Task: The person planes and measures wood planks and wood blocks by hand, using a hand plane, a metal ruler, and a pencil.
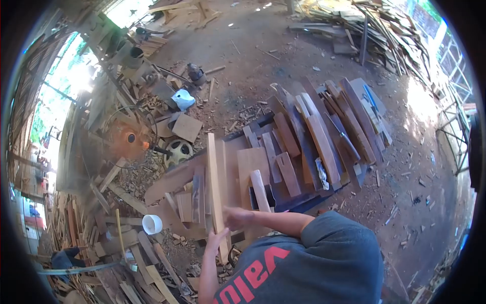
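Observation:
A long pale wooden strip (215, 182) stretches away from me over the work surface. Near its close end, my left hand (217, 239) is closed around it. My right hand (238, 218) lies just right of the strip, its fingers blurred, so whether it grips anything is unclear. Right beside the strip is a second, browner board (223, 167). A flat brown panel (251, 164) and a pale block (259, 190) lie farther right. Short dark and reddish pieces (198, 195) are left of the strip.
Long planks (324, 142) are stacked at the right of the work surface. To the left stand a white cup (152, 224), an orange fan-like object (126, 138) and a spoked wheel (178, 152). Wood scraps (147, 263) cover the lower left; a woodpile (385, 38) is at the back right.

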Action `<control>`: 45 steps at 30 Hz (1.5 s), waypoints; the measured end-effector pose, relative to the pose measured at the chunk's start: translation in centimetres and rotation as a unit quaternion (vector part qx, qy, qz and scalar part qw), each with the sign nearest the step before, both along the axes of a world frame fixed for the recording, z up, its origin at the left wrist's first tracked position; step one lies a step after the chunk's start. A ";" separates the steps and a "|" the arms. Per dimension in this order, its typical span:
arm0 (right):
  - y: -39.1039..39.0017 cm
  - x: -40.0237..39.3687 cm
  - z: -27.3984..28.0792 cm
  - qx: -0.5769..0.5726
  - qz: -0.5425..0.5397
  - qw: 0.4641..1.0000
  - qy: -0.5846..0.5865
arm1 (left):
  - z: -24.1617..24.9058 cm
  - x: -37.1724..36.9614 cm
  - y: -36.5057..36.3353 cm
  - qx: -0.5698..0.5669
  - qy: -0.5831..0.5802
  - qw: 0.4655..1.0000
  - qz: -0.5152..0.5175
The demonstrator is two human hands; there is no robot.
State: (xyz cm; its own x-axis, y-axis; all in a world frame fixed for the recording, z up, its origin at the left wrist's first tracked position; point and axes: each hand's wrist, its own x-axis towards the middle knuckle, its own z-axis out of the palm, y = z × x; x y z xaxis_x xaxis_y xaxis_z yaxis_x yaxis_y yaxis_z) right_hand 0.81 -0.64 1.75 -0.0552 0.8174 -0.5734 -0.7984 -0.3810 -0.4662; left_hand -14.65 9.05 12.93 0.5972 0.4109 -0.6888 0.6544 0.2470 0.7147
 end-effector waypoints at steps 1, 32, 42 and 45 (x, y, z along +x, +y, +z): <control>0.4 -0.1 -1.3 0.032 -0.021 0.998 0.057 | -1.1 -0.3 -0.3 0.006 -0.053 0.999 0.000; 5.4 -2.2 5.7 0.021 -0.173 0.970 -0.170 | -0.5 -34.4 -9.9 0.203 -0.031 0.927 0.315; 9.5 -15.3 15.5 0.110 -0.164 0.906 -0.373 | -24.2 -44.8 -21.4 -0.146 0.018 0.854 0.499; 10.6 -20.2 17.8 0.131 -0.153 0.899 -0.388 | -19.0 -45.3 -17.4 0.020 0.073 0.915 0.396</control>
